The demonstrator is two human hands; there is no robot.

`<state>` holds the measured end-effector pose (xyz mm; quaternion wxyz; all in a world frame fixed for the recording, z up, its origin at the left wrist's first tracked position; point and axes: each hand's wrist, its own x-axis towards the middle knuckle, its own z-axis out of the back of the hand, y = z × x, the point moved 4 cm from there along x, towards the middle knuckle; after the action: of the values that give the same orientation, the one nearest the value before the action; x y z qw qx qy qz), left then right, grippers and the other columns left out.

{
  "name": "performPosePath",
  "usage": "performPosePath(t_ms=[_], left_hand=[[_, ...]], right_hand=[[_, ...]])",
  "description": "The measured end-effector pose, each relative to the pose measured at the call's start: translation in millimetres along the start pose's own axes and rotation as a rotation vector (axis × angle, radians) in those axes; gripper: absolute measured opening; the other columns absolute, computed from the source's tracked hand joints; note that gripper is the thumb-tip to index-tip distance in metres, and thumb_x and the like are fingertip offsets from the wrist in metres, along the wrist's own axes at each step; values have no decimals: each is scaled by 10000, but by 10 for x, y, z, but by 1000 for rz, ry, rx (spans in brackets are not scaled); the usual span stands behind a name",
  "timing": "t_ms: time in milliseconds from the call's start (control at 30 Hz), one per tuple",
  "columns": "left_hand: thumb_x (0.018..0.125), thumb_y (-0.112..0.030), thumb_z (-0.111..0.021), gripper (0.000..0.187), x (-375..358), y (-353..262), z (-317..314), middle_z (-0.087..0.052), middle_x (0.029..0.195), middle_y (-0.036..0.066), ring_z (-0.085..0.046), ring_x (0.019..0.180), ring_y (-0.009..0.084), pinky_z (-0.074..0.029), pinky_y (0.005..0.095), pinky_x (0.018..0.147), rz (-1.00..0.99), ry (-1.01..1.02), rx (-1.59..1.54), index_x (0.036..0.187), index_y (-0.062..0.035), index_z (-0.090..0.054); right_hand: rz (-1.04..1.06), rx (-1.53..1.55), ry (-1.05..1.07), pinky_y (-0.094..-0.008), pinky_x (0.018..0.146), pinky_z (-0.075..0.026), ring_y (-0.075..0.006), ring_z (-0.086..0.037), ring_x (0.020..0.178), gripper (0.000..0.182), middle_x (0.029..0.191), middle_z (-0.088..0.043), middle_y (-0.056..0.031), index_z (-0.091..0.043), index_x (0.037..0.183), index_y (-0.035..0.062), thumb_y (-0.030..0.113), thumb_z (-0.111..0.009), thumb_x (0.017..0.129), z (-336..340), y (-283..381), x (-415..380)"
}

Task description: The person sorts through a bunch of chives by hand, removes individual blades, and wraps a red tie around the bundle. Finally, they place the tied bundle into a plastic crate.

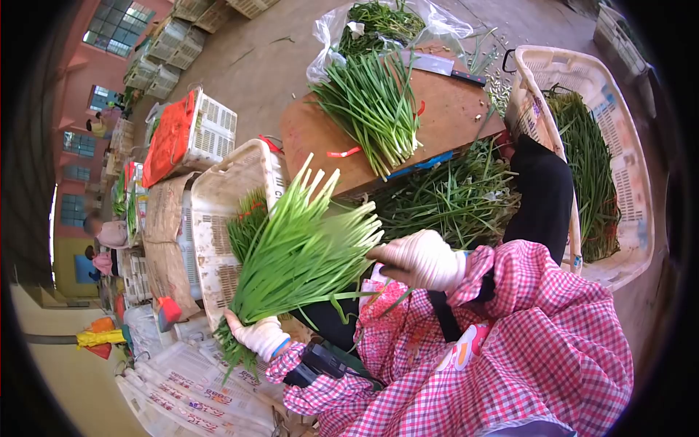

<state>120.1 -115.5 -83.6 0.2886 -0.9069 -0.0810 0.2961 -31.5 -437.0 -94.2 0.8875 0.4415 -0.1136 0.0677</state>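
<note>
My left hand (256,336), wrapped in white cloth, is closed around the leafy end of a large bunch of garlic chives (291,255). Their pale stem ends fan out up and to the right. Beside those stems is my right hand (426,260), also wrapped, its fingers stretched toward them with nothing visible in its grasp. Whether the fingertips touch the stems is hard to tell. Another bunch of chives (375,109) lies on the brown board (309,135) ahead, with red ties near it. A cleaver (437,64) rests at the board's far side.
A white crate (207,211) at left contains tied chives (251,218). The crate (575,65) at right holds more greens (586,175). Loose leaves (451,193) are heaped below the board. A plastic bag (324,51) with greens lies beyond it. People are farther back at left.
</note>
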Motion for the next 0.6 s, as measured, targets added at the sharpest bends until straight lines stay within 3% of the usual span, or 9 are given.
performPosePath(t_ms=[100,233,300,367,433,600], left_hand=[[742,-241,-702,378,-18,-47,126,-619,1125,112,-575,1032,287,-461,474,906,-17,-34,3,1043,-27,-622],[750,-247,-694,390,-44,-98,271,-613,1137,117,-570,1038,285,-454,463,921,-52,-60,24,1051,-12,-614],[759,-243,-696,405,-76,-107,294,-596,1168,129,-545,1071,282,-431,444,950,-50,-70,-6,1070,1,-610],[767,-240,-698,420,-66,-107,315,-579,1198,141,-520,1105,280,-407,424,979,-45,-81,-30,1089,14,-606],[773,-266,-693,431,-70,-124,315,-586,1185,141,-530,1081,272,-412,405,967,-130,-52,96,1088,15,-607],[776,-350,-674,493,-134,30,157,-595,1168,139,-548,1042,269,-415,375,938,-220,-46,243,1092,21,-607]], right_hand=[[118,-188,120,-409,503,-476,-283,-622,652,312,692,-596,-61,-521,1024,127,210,-617,739,-265,182,154],[146,-189,156,-438,524,-473,-301,-618,649,207,659,-589,-94,-513,906,96,206,-586,745,-536,312,386],[255,-179,167,-407,501,-463,-275,-592,579,223,592,-533,-66,-535,857,104,268,-636,744,-595,390,393],[201,-45,242,-408,507,-465,-290,-600,598,189,611,-559,-81,-569,832,101,261,-636,759,-512,384,316],[162,282,389,-420,622,-492,-342,-617,698,170,719,-622,-133,-616,873,101,212,-626,745,-317,402,203],[-24,241,703,-436,672,-486,-342,-617,753,244,788,-640,-154,-641,954,107,267,-630,771,120,140,-110]])
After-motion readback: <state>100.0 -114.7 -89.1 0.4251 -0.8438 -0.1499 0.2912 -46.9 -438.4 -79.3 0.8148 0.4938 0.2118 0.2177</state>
